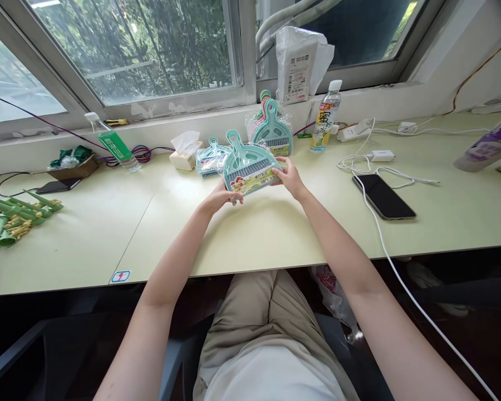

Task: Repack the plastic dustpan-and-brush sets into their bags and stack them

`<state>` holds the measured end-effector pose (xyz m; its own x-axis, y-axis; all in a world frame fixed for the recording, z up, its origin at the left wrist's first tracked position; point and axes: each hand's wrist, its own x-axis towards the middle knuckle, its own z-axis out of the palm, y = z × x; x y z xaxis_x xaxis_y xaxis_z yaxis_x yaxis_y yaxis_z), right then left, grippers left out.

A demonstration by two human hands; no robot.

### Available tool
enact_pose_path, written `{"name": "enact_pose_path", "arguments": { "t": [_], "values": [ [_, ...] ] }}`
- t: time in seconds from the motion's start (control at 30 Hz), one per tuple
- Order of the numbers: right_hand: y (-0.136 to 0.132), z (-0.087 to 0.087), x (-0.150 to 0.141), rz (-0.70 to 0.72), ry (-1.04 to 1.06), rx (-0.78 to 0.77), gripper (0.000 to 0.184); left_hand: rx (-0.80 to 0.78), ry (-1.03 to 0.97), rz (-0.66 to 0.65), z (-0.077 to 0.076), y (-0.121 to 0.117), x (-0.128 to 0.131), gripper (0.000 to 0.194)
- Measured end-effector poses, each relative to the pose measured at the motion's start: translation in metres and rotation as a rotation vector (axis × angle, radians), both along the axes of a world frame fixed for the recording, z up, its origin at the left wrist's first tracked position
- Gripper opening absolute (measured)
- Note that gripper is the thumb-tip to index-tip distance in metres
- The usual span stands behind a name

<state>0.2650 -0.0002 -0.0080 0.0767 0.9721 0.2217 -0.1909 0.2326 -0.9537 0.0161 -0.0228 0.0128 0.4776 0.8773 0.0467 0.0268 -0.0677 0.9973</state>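
Between my two hands is a mint-green mini dustpan and brush set [250,164] in clear wrapping, tilted, its handle pointing up and away from me. My left hand [222,197] grips its lower left corner. On the right edge, my right hand [289,177] is closed with the fingers around the side. Just behind on the left lie more wrapped sets [212,157] in a low pile. Against the wall behind stands a stack of upright sets [272,131], mint green in front with a pink one showing further back.
A tissue pack [184,150] and a green-labelled bottle [113,143] stand to the left, with green plastic horn-like pieces [14,217] further out. On the right are a drink bottle [325,117], a phone [383,196], a white cable [376,214] and a power strip [354,131].
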Motion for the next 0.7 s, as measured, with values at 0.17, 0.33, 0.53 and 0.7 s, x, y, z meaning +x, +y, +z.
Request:
{"name": "enact_pose_path", "arguments": {
  "t": [0.17, 0.33, 0.53, 0.7],
  "values": [
    [0.005, -0.003, 0.009, 0.100, 0.003, -0.058, 0.021, -0.024, 0.005, 0.065, -0.006, -0.001, 0.007, 0.067],
    [0.007, -0.006, 0.004, 0.024, 0.008, -0.056, 0.017, -0.053, -0.158, 0.184, -0.011, 0.001, 0.017, 0.063],
    [0.009, -0.006, 0.001, -0.066, 0.039, -0.052, 0.020, 0.090, -0.186, 0.235, -0.005, -0.005, 0.020, 0.102],
    [0.006, -0.006, -0.001, -0.056, -0.010, -0.033, 0.023, 0.094, -0.155, 0.341, -0.011, -0.001, 0.022, 0.105]
  ]
}}
